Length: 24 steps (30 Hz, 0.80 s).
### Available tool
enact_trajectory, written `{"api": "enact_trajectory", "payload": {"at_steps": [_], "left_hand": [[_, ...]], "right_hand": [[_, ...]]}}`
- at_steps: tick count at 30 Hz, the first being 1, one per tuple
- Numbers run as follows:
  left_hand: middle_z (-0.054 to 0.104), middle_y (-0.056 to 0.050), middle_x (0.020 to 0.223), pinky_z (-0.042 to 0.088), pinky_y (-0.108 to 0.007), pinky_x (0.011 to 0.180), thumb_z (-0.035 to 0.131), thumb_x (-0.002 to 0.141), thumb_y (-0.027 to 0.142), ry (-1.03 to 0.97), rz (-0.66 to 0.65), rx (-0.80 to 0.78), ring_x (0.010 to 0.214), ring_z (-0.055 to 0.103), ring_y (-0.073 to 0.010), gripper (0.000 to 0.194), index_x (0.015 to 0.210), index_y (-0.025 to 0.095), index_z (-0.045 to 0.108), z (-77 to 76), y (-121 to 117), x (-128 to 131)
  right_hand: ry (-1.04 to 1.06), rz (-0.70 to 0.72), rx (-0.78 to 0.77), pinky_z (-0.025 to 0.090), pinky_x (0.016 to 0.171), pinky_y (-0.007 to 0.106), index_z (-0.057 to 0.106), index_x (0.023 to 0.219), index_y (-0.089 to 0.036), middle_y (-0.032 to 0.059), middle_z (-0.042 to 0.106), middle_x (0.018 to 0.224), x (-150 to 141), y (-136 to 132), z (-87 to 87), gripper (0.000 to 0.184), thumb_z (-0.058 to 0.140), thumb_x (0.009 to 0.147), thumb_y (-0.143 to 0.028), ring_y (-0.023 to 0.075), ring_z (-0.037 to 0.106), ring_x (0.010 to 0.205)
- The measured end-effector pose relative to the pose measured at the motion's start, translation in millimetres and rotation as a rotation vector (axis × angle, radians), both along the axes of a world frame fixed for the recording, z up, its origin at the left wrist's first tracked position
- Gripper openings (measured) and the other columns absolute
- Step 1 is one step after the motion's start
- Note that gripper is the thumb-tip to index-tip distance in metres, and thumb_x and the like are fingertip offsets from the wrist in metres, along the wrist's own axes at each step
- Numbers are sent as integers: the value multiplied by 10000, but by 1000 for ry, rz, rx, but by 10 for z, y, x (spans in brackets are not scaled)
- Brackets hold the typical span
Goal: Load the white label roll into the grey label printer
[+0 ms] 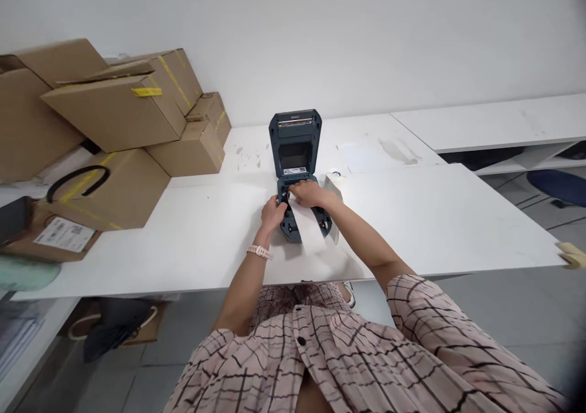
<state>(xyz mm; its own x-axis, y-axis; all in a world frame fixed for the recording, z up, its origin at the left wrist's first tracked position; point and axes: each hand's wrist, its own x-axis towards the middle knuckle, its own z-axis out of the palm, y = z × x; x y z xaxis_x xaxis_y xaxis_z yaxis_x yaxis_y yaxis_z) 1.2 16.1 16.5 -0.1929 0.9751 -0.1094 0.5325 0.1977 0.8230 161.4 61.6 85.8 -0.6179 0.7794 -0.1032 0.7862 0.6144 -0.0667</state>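
Observation:
A dark blue label printer (295, 150) stands open on the white table (434, 218), its lid tilted up toward the wall. A strip of white label paper (307, 229) runs out of its bay toward me. My left hand (273, 211) grips the left side of the printer's base, fingers curled on it. My right hand (310, 193) reaches into the open bay, fingers bent down on the top end of the paper strip. A pale watch band sits on my left wrist.
Several cardboard boxes (114, 108) are stacked at the table's far left against the wall. A flat parcel with a label (64, 235) lies at the left edge. A second white table (494, 123) adjoins on the right. A blue chair seat (558, 186) shows beyond it.

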Motion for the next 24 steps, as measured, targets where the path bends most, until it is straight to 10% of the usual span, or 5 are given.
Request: {"api": "enact_trajectory", "payload": {"at_steps": [8,15,24], "left_hand": [[716,-74,893,486,-340,753,594,825,301,-136,25,22,829,659,-239,442,1241,186,686,-79,-23,23],[684,-122,1286,514,-337,930,739,757,296,-439,69,93,1136,644,-249,605,1336,191,602,-161,12,98],[647,-144,1410,547,-348,937,763,763,267,-663,32,8,1153,670,-242,644,1367,172,560,-65,-31,122]], "right_hand": [[258,18,42,512,1010,425,690,1303,-161,143,733,1300,264,-364,-189,340,551,995,-196,316,664,1209],[681,4,168,511,1111,523,728,1232,-196,130,708,1370,467,-1066,-603,347,431,1072,-277,296,645,1287],[837,-6,122,496,1121,572,740,1198,-270,84,728,1350,466,-1049,-678,314,462,1062,-324,286,656,1288]]}}
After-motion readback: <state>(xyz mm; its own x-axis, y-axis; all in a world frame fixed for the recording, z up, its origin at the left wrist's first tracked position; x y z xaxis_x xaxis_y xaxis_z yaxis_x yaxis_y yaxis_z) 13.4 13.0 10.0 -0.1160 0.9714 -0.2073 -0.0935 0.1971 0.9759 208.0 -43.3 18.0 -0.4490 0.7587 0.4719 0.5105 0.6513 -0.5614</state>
